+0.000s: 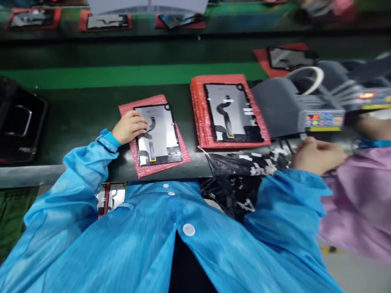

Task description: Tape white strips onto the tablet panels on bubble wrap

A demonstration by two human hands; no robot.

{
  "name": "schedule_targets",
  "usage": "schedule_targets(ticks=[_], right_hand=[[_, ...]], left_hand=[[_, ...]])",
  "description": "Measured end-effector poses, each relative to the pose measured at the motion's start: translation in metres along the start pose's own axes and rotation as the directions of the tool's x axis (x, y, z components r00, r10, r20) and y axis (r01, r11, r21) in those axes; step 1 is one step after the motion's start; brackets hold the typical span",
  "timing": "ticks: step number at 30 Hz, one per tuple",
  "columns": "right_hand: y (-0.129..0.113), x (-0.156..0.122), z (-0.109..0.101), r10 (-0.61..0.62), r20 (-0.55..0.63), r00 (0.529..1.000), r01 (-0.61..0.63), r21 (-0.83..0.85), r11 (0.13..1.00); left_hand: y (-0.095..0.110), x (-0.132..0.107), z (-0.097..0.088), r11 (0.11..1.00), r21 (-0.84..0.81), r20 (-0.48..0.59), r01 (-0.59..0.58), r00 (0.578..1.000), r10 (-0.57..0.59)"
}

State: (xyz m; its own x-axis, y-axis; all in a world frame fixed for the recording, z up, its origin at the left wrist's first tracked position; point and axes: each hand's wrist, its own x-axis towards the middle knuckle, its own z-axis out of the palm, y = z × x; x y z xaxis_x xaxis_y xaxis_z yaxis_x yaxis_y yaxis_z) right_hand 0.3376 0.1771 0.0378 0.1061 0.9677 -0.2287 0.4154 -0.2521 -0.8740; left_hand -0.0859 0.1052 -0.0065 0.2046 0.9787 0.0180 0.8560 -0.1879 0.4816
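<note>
A display panel (161, 136) with a silvery back and a dark flex cable lies on a red bubble-wrap bag (183, 150). My left hand (131, 127) is closed over the panel's left edge, fingers bent onto its back. At the front of a grey tape dispenser (277, 108) with lit buttons, my right hand (319, 154) pinches what looks like a small strip of tape; blur hides its detail. Between my hands, a second display panel (233, 114) rests on a stack of red bubble-wrap bags (200, 118).
Scraps of white tape cling to a black plastic bag (232, 162) at the bench edge. A black box (20, 118) stands left. Another person's pink sleeve (360, 199) is close by on the right, beside a second dispenser (363, 85). More panels (106, 21) lie along the far side.
</note>
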Motion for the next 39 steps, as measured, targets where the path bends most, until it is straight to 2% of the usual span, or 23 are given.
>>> schedule_targets(ticks=[2, 4, 6, 7, 8, 9, 10, 11, 13, 15, 16, 18, 21, 25, 28, 39], right_hand=[[-0.011, -0.006, 0.006, 0.001, 0.051, 0.999, 0.003, -0.081, 0.997], [-0.019, -0.018, 0.010, -0.021, 0.040, 0.999, 0.027, -0.160, 0.987], [-0.024, -0.033, 0.015, -0.129, -0.110, 0.986, 0.106, -0.192, 0.976], [-0.025, -0.041, 0.020, -0.210, -0.219, 0.953, 0.170, -0.188, 0.967], [-0.026, -0.048, 0.028, -0.294, -0.328, 0.898, 0.251, -0.169, 0.953], [-0.027, -0.052, 0.040, -0.362, -0.395, 0.844, 0.334, -0.141, 0.932], [-0.029, -0.054, 0.055, -0.409, -0.399, 0.821, 0.404, -0.101, 0.909], [-0.031, -0.053, 0.073, -0.446, -0.335, 0.830, 0.455, -0.054, 0.889], [-0.037, -0.043, 0.115, -0.482, -0.044, 0.875, 0.483, 0.010, 0.876], [-0.043, -0.025, 0.159, -0.472, 0.239, 0.849, 0.498, -0.061, 0.865], [-0.046, -0.016, 0.180, -0.441, 0.335, 0.833, 0.504, -0.129, 0.854], [-0.051, -0.001, 0.212, -0.358, 0.469, 0.807, 0.520, -0.280, 0.807], [-0.057, 0.007, 0.240, -0.290, 0.537, 0.792, 0.554, -0.433, 0.711], [-0.061, -0.001, 0.250, -0.270, 0.550, 0.790, 0.576, -0.517, 0.633], [-0.064, -0.008, 0.252, -0.239, 0.542, 0.806, 0.562, -0.573, 0.597], [-0.082, -0.022, 0.257, -0.150, 0.492, 0.857, 0.488, -0.684, 0.543]], left_hand=[[-0.009, 0.005, 0.005, 0.999, -0.047, 0.033, -0.026, 0.999, 0.027], [-0.015, 0.009, 0.008, 0.995, -0.077, 0.051, -0.057, 0.997, 0.061], [-0.021, 0.011, 0.011, 0.993, -0.069, 0.073, -0.095, 0.992, 0.100], [-0.024, 0.013, 0.011, 0.991, -0.054, 0.083, -0.122, 0.989, 0.126], [-0.027, 0.014, 0.012, 0.986, -0.038, 0.088, -0.161, 0.983, 0.164], [-0.031, 0.016, 0.014, 0.977, -0.026, 0.088, -0.212, 0.973, 0.214], [-0.035, 0.018, 0.015, 0.962, -0.020, 0.086, -0.273, 0.958, 0.274], [-0.039, 0.019, 0.016, 0.942, -0.018, 0.081, -0.335, 0.939, 0.335], [-0.046, 0.022, 0.019, 0.904, -0.009, 0.077, -0.428, 0.901, 0.427], [-0.052, 0.023, 0.022, 0.888, 0.015, 0.087, -0.460, 0.885, 0.457], [-0.053, 0.023, 0.022, 0.886, 0.033, 0.093, -0.462, 0.884, 0.458], [-0.055, 0.023, 0.024, 0.888, 0.059, 0.103, -0.456, 0.888, 0.449], [-0.056, 0.024, 0.025, 0.900, 0.057, 0.102, -0.432, 0.899, 0.426], [-0.057, 0.024, 0.027, 0.911, 0.033, 0.091, -0.411, 0.909, 0.407], [-0.057, 0.024, 0.028, 0.913, 0.019, 0.080, -0.407, 0.911, 0.404], [-0.058, 0.026, 0.028, 0.912, 0.017, 0.083, -0.410, 0.910, 0.407]])
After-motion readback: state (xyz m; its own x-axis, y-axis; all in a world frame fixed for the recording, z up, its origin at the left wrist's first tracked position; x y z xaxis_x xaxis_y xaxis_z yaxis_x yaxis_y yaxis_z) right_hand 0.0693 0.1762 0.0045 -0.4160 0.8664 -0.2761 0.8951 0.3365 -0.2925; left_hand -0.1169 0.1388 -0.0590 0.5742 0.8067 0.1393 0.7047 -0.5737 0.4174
